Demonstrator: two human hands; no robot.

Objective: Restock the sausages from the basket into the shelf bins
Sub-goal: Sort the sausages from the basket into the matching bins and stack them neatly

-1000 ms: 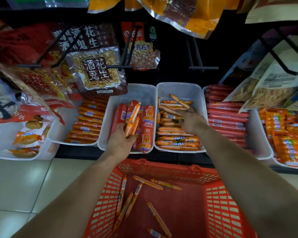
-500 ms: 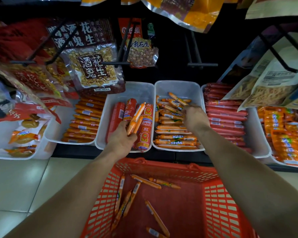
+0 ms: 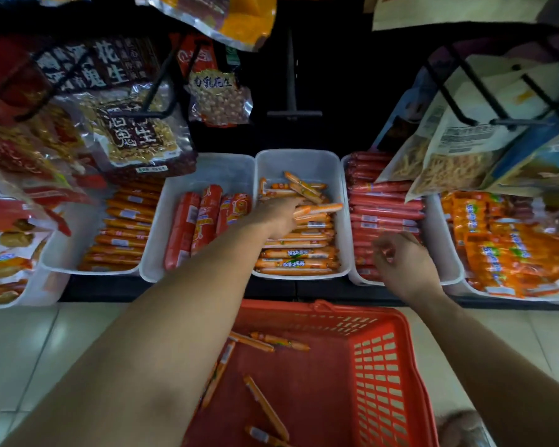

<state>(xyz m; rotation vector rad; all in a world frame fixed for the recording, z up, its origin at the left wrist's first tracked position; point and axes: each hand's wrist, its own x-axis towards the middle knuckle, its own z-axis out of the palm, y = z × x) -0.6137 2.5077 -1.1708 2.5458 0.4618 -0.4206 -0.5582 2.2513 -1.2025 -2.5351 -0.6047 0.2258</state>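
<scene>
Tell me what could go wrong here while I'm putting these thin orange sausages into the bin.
1. The left hand is setting sausages crosswise on an already heaped middle bin; loose ones could slide over the rim.
2. The left forearm crosses the bin of fat red sausages and might knock them.
3. Several thin sausages remain in the red basket, so stopping now leaves the job unfinished.

1. There is one view only, from a wide-angle camera on the person's head, so no scene is shared with another.
2. It faces forward and steeply down, toward the shelf (image 3: 304,290) at 12 o'clock.
3. It sits close: both forearms stretch up from the 6 o'clock edge, and the basket (image 3: 381,375) lies right beneath.
4. Hanging bags (image 3: 136,137) crowd the top from 10 to 2 o'clock; straight lines bow near the borders.
</scene>
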